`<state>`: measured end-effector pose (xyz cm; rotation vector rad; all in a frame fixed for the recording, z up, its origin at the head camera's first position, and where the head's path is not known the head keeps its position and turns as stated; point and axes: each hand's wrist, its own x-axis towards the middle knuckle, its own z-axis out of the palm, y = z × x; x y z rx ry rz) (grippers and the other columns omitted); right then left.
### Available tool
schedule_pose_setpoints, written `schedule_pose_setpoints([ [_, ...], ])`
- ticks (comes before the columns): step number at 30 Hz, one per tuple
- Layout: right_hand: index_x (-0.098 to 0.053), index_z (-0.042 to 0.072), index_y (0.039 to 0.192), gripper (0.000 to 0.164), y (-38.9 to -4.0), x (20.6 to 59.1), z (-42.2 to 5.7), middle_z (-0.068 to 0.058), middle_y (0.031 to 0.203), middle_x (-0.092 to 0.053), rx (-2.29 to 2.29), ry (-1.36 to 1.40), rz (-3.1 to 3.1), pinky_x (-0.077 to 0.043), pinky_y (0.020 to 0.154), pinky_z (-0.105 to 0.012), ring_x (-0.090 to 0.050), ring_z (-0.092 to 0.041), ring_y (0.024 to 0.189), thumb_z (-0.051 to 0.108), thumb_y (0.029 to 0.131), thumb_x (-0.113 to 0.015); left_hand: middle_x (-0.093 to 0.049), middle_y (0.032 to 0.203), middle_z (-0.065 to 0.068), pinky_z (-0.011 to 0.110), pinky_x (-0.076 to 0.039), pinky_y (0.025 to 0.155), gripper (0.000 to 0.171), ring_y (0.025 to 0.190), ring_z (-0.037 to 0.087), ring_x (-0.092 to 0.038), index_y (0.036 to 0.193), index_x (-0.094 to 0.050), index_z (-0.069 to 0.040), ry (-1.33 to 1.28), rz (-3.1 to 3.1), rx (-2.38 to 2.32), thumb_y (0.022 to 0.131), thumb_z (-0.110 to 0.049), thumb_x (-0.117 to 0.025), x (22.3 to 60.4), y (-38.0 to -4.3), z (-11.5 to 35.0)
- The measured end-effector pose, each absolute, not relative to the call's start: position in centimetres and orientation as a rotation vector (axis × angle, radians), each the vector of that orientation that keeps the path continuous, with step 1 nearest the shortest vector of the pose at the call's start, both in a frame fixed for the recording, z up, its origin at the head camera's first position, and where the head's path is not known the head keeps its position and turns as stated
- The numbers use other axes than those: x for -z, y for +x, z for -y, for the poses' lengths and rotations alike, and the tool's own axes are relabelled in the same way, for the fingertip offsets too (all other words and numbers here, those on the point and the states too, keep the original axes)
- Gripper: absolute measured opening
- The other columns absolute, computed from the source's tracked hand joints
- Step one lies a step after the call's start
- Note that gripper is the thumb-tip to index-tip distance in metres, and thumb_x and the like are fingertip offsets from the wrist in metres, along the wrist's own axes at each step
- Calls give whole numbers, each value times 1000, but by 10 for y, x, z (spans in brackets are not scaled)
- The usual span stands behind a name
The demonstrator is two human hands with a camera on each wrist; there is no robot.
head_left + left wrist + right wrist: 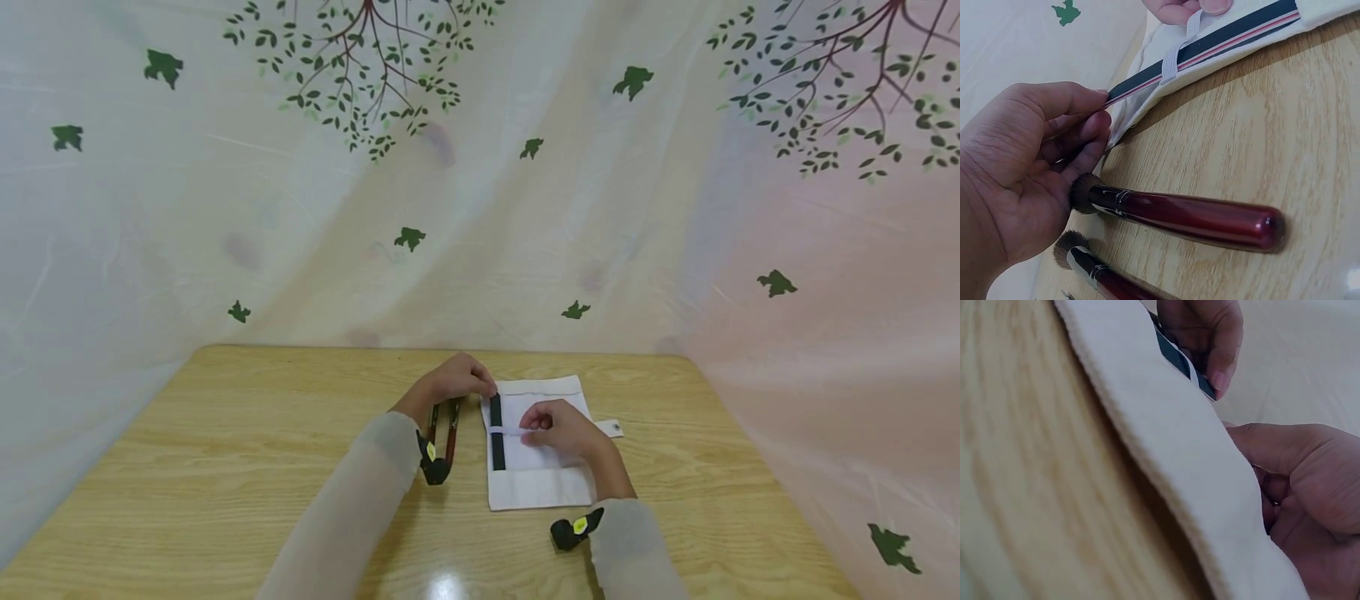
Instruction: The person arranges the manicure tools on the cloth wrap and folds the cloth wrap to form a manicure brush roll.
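Pale cloth sleeves [337, 517] lie nearest in the head view, over a light wood-grain table [187, 467]. On it a white rectangular fabric pouch [540, 492] lies spread open, with a flat black strip with red-and-white edges [498, 454] along its left side, crossed by a narrow white elastic band [512, 431]. The left hand [459, 377] pinches the strip's far end; the right hand [562, 429] is over the pouch. In the left wrist view, two brown-bristled brushes with glossy dark-red handles [1200, 217] lie beside the left hand, and the right fingertips pinch the band. In the right wrist view, the pouch's edge partly hides the right fingertips
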<state>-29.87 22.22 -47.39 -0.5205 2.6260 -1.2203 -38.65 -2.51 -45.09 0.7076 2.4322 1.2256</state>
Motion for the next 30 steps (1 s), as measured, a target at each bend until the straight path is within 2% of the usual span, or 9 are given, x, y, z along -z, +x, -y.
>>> schedule_pose_setpoints([
  [11, -69, 7, 98, 4, -300, 475, -226, 1, 88, -63, 1238, -615, -2594, -45, 76, -27, -55, -14, 83, 10, 99, -67, -75, 96, -1, 27, -46, 66, 17, 75, 12, -55, 103, -80, -9, 744, -2489, -1231, 97, -22, -71, 451, -389, 23],
  [17, -67, 9, 97, 6, -299, 475, -225, 1, 90, -62, 1232, -564, -2584, -45, 80, -30, -55, -16, 87, 9, 102, -64, -75, 99, 0, 32, -54, 79, 20, 89, 13, -65, 107, -79, -8, 747, -2584, -1276, 98, -24, -69, 447, -387, 26],
  [22, -67, 9, 97, 8, -299, 476, -224, 0, 91, -61, 1252, -550, -2571, -44, 82, -31, -55, -17, 88, 9, 103, -62, -75, 100, 2, 37, -55, 85, 22, 93, 15, -66, 109, -78, -4, 761, -2633, -1288, 99, -21, -67, 442, -384, 36],
  [30, -66, 10, 96, 8, -299, 478, -222, 0, 91, -61, 1272, -505, -2561, -44, 83, -33, -54, -17, 89, 8, 103, -62, -75, 97, 3, 34, -55, 80, 21, 86, 14, -66, 107, -77, -1, 843, -2670, -1239, 99, -17, -66, 439, -381, 58],
])
